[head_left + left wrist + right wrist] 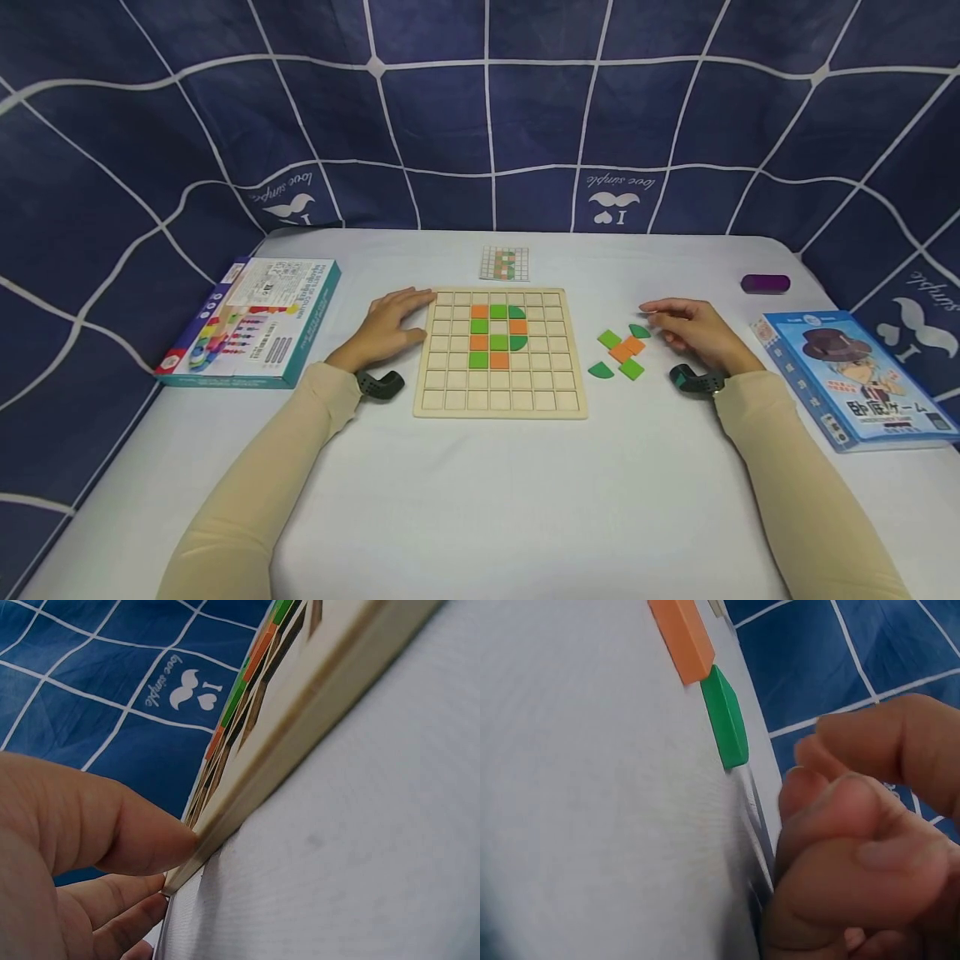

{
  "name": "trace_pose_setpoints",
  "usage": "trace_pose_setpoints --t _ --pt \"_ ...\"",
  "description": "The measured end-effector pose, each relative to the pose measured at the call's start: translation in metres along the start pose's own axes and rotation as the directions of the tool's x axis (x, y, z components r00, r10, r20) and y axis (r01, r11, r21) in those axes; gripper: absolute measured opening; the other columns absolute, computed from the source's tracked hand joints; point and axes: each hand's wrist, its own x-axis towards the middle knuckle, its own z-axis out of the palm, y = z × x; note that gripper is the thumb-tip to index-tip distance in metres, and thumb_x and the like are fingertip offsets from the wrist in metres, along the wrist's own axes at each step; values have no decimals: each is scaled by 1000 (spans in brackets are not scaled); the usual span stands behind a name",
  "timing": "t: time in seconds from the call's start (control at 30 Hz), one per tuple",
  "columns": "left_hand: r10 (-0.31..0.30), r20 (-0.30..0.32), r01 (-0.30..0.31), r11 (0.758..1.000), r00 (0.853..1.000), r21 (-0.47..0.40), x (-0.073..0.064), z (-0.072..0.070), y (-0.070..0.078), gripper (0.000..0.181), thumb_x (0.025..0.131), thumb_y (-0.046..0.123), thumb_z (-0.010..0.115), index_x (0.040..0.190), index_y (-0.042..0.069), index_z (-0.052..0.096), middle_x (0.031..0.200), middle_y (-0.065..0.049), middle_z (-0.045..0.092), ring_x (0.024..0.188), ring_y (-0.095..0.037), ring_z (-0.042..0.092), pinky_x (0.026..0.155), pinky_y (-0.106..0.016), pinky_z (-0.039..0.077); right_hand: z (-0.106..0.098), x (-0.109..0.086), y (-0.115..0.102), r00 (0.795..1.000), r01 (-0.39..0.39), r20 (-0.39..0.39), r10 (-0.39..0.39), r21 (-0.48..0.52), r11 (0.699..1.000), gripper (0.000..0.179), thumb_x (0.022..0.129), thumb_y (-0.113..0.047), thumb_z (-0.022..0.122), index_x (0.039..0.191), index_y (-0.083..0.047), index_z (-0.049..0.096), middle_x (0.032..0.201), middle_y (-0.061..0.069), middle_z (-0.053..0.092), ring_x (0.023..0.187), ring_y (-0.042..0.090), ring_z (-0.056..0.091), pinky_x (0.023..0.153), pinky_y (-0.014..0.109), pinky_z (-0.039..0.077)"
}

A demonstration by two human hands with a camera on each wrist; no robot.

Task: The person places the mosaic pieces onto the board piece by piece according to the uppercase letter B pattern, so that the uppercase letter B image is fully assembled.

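My left hand (392,325) rests at the upper left of a wooden grid board (498,402), thumb and fingertips against its edge, as the left wrist view also shows. Orange and green square tiles and dark green quarter-round tiles form a pattern in the board's upper middle, around one bare cell. My right hand (693,332) hovers with loosely bent fingers and nothing in them, right beside a dark green quarter-round tile (640,331). Below that tile lie orange squares (620,352), green squares (632,368) and another quarter-round piece (601,370).
Behind the board lies a small pattern card (504,263) with a printed grid. A toy box (251,321) stands on the left of the white table (480,500), a blue box (858,379) on the right. Beyond the blue box is a purple oblong object (765,284).
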Motion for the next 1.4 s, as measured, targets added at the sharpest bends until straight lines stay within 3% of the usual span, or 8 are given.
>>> trace_pose_setpoints --t 0.17,0.33,0.6,0.73,0.87,1.1,1.4 --pt "-3 1 3 1000 1000 -4 -1 -1 0 73 92 17 65 162 2 48 170 -18 43 163 -39 25 130 -60 10 2 2 0 999 13 43 -7 -147 989 41 107 -11 65 144 7 62 88 -7 61 66 12 52 57 20 45" --pt "-5 0 5 1000 1000 -4 -1 0 -1 73 93 17 65 162 3 48 170 -18 43 163 -39 24 130 -60 10 6 3 0 995 60 89 -43 -198 978 44 101 -3 67 142 11 61 100 -4 62 73 13 52 57 21 44" --pt "-7 -2 7 1000 1000 3 -2 1 -3 73 92 17 64 162 2 48 170 -18 42 163 -40 25 131 -60 10 11 4 0 981 183 119 -154 -293 938 44 92 2 72 133 13 66 91 3 52 69 12 46 53 22 38" --pt "-10 -3 10 1000 1000 6 -2 1 -2 74 92 18 64 162 2 47 170 -18 42 163 -39 25 131 -59 10 11 5 0 983 176 113 -146 -329 928 41 93 1 73 132 13 67 93 4 52 72 13 45 55 22 38" --pt "-6 -2 6 1000 1000 4 -2 0 0 74 92 17 63 162 2 47 170 -18 42 163 -39 25 131 -59 10 10 4 0 988 147 97 -121 -331 932 41 94 -1 74 132 13 67 100 8 57 68 11 46 54 22 40" --pt "-2 -3 2 1000 1000 7 -1 0 1 73 92 17 64 162 2 48 170 -19 42 163 -40 25 130 -60 11 9 0 0 986 166 73 -152 -262 951 39 95 1 73 131 13 64 111 17 64 61 9 48 52 22 45" --pt "0 -2 0 1000 1000 6 0 0 0 73 92 17 65 162 2 48 170 -18 42 163 -39 25 130 -59 11 8 2 0 994 108 35 -103 -204 973 38 101 0 68 134 15 57 98 1 65 70 6 56 60 20 55"
